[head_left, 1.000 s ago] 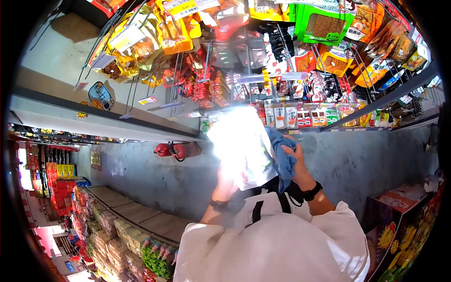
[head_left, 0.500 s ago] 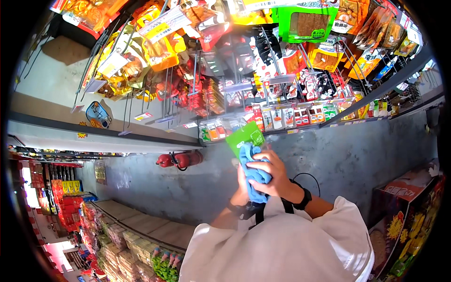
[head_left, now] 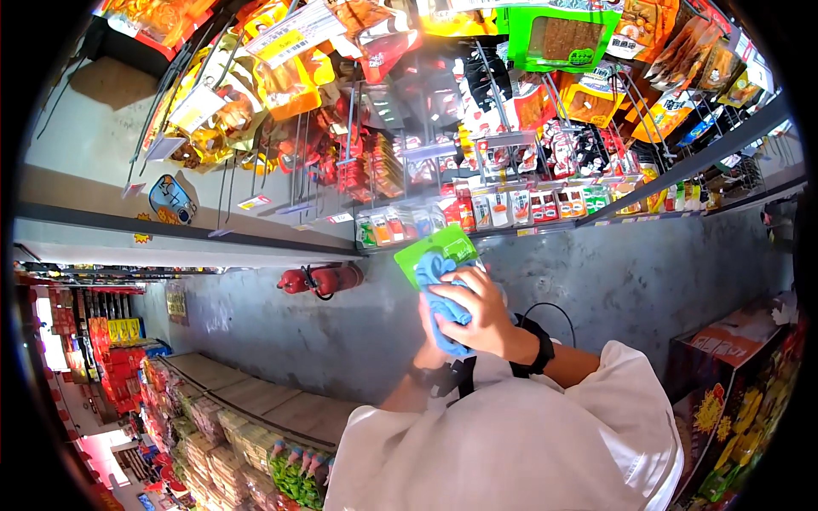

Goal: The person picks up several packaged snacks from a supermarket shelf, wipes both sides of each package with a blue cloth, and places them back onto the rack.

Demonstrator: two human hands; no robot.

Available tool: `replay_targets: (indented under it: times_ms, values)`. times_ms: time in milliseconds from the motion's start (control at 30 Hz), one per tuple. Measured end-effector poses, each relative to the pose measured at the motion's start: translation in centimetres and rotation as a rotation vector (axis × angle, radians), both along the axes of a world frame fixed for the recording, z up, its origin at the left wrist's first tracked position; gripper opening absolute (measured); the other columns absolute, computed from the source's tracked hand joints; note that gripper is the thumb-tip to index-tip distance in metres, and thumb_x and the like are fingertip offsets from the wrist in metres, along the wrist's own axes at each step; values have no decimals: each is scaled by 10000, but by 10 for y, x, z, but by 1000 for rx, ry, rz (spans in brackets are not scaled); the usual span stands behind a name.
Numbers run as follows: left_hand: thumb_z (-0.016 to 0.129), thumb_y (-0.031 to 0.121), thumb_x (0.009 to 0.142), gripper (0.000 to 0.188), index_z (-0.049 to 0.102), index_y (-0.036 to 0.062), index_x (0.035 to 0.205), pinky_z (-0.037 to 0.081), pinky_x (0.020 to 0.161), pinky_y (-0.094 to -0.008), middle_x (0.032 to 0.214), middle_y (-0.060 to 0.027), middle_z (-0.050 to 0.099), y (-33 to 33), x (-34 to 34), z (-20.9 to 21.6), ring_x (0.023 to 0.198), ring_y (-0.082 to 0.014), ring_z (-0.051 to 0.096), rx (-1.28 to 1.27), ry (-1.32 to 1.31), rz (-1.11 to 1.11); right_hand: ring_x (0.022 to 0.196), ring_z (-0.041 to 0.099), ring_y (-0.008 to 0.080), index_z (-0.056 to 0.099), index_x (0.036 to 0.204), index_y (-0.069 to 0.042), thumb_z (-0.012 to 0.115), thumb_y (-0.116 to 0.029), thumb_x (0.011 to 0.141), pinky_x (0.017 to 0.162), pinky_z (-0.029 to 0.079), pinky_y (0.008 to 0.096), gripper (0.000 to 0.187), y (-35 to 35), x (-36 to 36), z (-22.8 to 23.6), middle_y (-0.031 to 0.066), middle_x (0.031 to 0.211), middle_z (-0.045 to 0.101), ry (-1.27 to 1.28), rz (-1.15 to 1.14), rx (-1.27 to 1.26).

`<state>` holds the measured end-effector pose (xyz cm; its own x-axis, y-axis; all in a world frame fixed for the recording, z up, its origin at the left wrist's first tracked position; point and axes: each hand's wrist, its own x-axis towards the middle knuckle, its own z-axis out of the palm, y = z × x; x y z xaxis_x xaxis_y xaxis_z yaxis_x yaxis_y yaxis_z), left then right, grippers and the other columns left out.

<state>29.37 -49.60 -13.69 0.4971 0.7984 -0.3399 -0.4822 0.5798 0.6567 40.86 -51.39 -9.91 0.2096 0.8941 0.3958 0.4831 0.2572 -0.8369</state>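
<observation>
A green packet (head_left: 449, 246) with a pale lower part is held out in front of my chest. My right hand (head_left: 487, 313) is closed around a crumpled blue cloth (head_left: 433, 271) and presses it against the packet's face. From behind and to the left, my left hand (head_left: 429, 334) grips the packet; most of its fingers are hidden by the cloth and the right hand. Each wrist has a black band.
Hooks ahead carry many hanging snack bags, among them a large green bag (head_left: 564, 38). Below them runs a shelf row of small packets (head_left: 511, 209). Red fire extinguishers (head_left: 322, 279) stand on the floor to the left. Stacked goods (head_left: 204, 443) lie lower left; a display box (head_left: 724, 349) is at right.
Both hands have shifted slightly left with the green packet and the blue cloth. The packet has turned a little, and the cloth has slid a bit across it.
</observation>
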Motion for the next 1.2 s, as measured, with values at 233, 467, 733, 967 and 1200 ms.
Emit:
replay_targets:
  times_ms: [233, 467, 733, 967, 1200]
  values:
    - [358, 615, 865, 799, 254, 56, 1426, 328, 1070, -417, 1403, -134, 369, 6, -10, 23, 1291, -281, 389, -7, 95, 64, 953, 545, 302, 657, 1020, -82, 738, -107, 663, 814, 459, 391, 367, 32, 3, -12, 118, 1042, 569, -15, 35, 97]
    - [267, 623, 880, 764, 361, 40, 1365, 369, 1014, -411, 1324, -145, 464, 32, -32, 41, 1199, -283, 468, 58, -36, 169, 871, 574, 283, 664, 974, -120, 748, -140, 616, 732, 490, 377, 368, 22, -22, -1, 82, 975, 584, -12, 139, 7]
    - [325, 616, 872, 727, 391, 64, 1340, 423, 965, -418, 1277, -109, 481, 59, -58, 33, 1127, -261, 498, 40, -97, 198, 945, 539, 327, 649, 991, -103, 747, -77, 648, 794, 454, 412, 358, 75, -43, 10, 103, 1032, 561, -21, 172, 172]
    - [290, 602, 862, 790, 329, 16, 1389, 320, 1051, -439, 1370, -158, 420, 99, -86, 59, 1242, -314, 421, -5, -93, 386, 951, 536, 331, 658, 980, -93, 741, -71, 582, 814, 452, 428, 407, 93, -67, 35, 110, 1039, 584, -122, 121, 168]
    - [253, 554, 889, 732, 367, 1, 1353, 398, 990, -427, 1299, -175, 479, 149, -128, 62, 1160, -320, 501, 108, -923, 247, 899, 543, 326, 674, 912, -107, 758, -107, 541, 794, 463, 434, 381, 129, -109, 59, 96, 1027, 591, -264, 251, 333]
